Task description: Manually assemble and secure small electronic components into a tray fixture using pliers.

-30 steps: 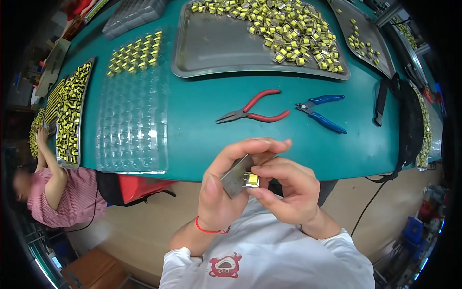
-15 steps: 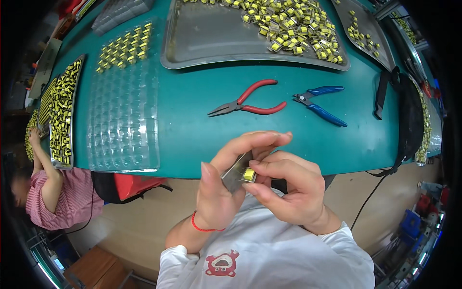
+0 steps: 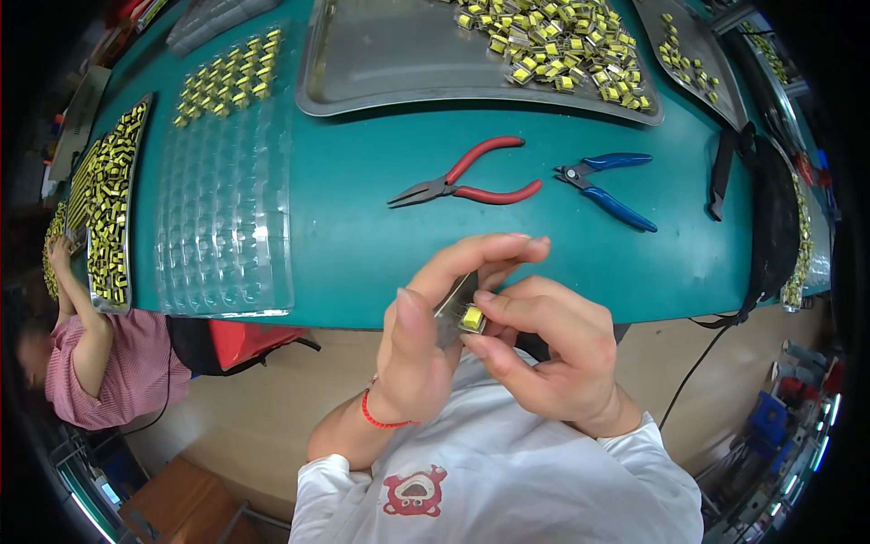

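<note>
In front of my chest, the thumb and index finger of my right hand (image 3: pixel 564 352) pinch a small transformer (image 3: pixel 472 317), wrapped in yellow tape with thin metal pins. My left hand (image 3: pixel 412 349), wearing a red braided cord at the wrist, curls around a thin grey metal plate (image 3: pixel 451 311) lying against its palm. The transformer is close beside the plate; whether they touch I cannot tell. Beyond my hands on the green table (image 3: pixel 353 263) rest red-handled pliers (image 3: pixel 467 184) and blue-handled cutters (image 3: pixel 604 190), both with handles spread.
A large metal tray (image 3: pixel 390 68) heaped with yellow transformers stands at the back. On the left, a clear blister tray (image 3: pixel 222 236) holds several in its far rows, beside a filled narrow tray (image 3: pixel 111 208). A co-worker in a striped top (image 3: pixel 118 367) sits at far left. A black strap (image 3: pixel 719 177) lies right.
The whole view has shifted slightly. Both hands keep nearly the same pose, with the transformer still pinched beside the plate.
</note>
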Available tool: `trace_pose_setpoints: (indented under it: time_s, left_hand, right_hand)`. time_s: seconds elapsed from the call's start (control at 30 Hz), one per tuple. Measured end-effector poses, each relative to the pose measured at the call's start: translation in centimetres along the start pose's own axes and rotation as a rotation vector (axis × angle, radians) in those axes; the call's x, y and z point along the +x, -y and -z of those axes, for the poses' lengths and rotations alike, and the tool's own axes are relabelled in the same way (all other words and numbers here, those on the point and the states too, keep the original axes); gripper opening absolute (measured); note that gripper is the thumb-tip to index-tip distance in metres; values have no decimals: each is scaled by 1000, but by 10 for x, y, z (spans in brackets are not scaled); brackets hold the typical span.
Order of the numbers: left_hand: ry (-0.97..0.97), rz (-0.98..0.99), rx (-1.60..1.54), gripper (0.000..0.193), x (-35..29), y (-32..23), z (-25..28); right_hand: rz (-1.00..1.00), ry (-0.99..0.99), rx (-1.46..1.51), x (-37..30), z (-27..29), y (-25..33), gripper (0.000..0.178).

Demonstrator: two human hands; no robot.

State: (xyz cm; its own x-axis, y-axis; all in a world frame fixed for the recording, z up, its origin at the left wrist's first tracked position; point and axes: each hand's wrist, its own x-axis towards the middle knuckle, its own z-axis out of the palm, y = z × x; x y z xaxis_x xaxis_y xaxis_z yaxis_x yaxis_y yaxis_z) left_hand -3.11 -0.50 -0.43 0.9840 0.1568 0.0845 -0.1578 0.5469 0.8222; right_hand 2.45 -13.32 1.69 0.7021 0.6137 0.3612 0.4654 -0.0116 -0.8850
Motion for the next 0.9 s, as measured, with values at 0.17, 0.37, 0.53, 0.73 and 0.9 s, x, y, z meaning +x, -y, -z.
trace_pose_setpoints:
  time_s: [0.17,0.37,0.53,0.73,0.9]
  left_hand:
    - [1,-7,40,87,2,2,0]
    - [31,-24,67,88,1,2,2]
    - [32,-37,104,88,3,5,1]
    - [54,-62,140,87,2,5,4]
    - [24,-46,223,83,1,3,1]
  right_hand:
    - [-19,3,-4,-1,0,-1,27]
    - [-4,-6,-17,-3,0,-2,27]
    - [38,12,-115,-4,0,0,28]
    - [45,9,-99,-4,0,-3,29]
    - [43,22,-101,-1,1,-4,28]
